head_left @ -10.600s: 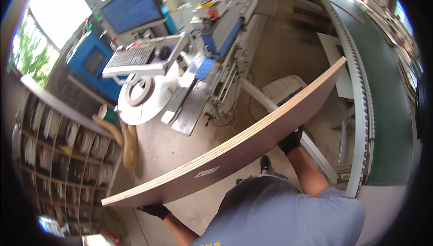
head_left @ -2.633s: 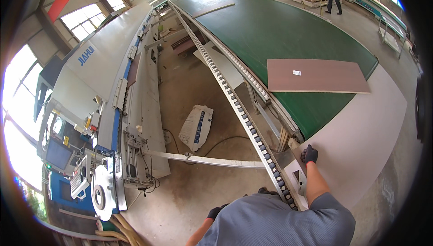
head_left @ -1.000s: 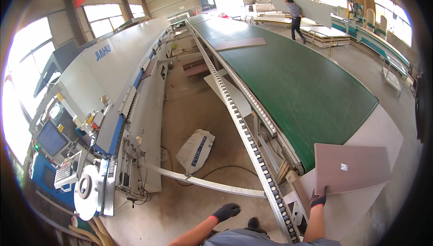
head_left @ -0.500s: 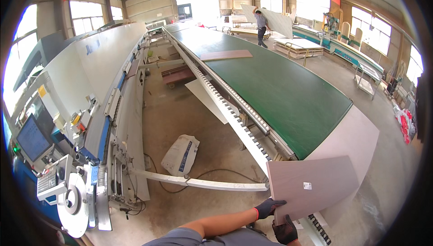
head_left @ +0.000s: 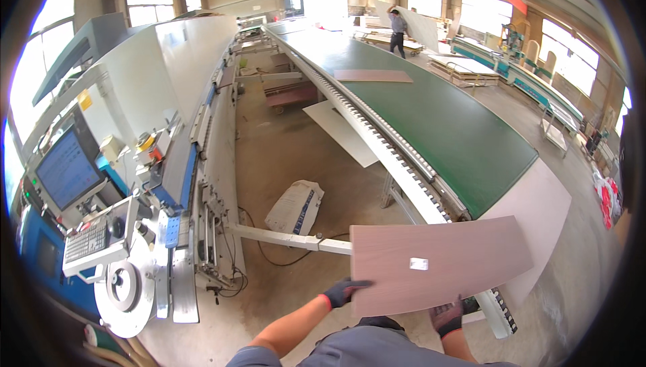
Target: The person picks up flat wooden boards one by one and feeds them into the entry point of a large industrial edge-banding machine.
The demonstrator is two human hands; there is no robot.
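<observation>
A flat brown wood-grain panel with a small white label on its face is held in front of me. My left hand, in a dark glove with a red cuff, is closed on its left edge near the lower corner, thumb on the face. My right hand, also gloved, grips the panel's near edge toward the right, its fingers partly hidden by the board. Past the panel's right end, a larger pale board lies by the end of the green conveyor belt.
Left stands a long white machine with a monitor, keyboard and round disc. A white rail crosses low by a white sack. Another brown panel lies on the belt. A person carries a large sheet beyond.
The panel has swung left and now lies more crosswise before me. My left hand has gone left with it; my right hand has shifted right along the near edge. The view has turned left.
</observation>
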